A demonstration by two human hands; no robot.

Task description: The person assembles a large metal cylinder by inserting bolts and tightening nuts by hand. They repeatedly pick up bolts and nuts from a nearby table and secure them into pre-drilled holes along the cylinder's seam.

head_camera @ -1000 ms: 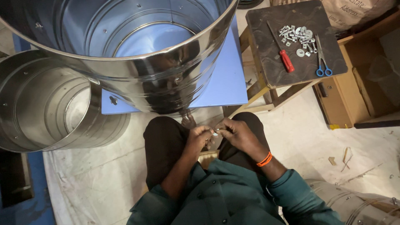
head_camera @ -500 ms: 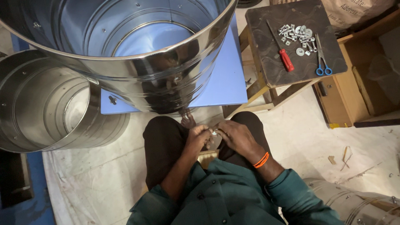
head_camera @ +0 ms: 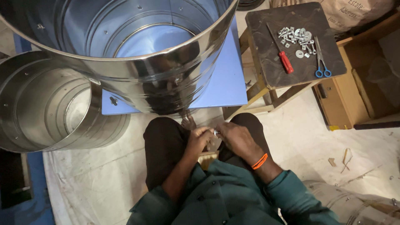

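Note:
I sit with dark trousers and green sleeves, both hands together over my lap. My left hand (head_camera: 199, 138) and my right hand (head_camera: 234, 136) meet fingertip to fingertip and pinch a tiny shiny metal piece (head_camera: 216, 132) between them. An orange band circles my right wrist. Just ahead of my knees stands a large shiny steel drum (head_camera: 137, 71), open at the top, resting on a blue board (head_camera: 227, 85).
A second steel drum (head_camera: 50, 112) stands at the left. On a dark stool (head_camera: 291, 75) at the upper right lie a red-handled screwdriver (head_camera: 285, 61), blue-handled scissors (head_camera: 321, 63) and several nuts and washers (head_camera: 296, 36). Cardboard boxes (head_camera: 358, 91) stand at the right. Pale sheeting covers the floor.
My hands stay together over my lap with only small finger movements. The view has shifted slightly.

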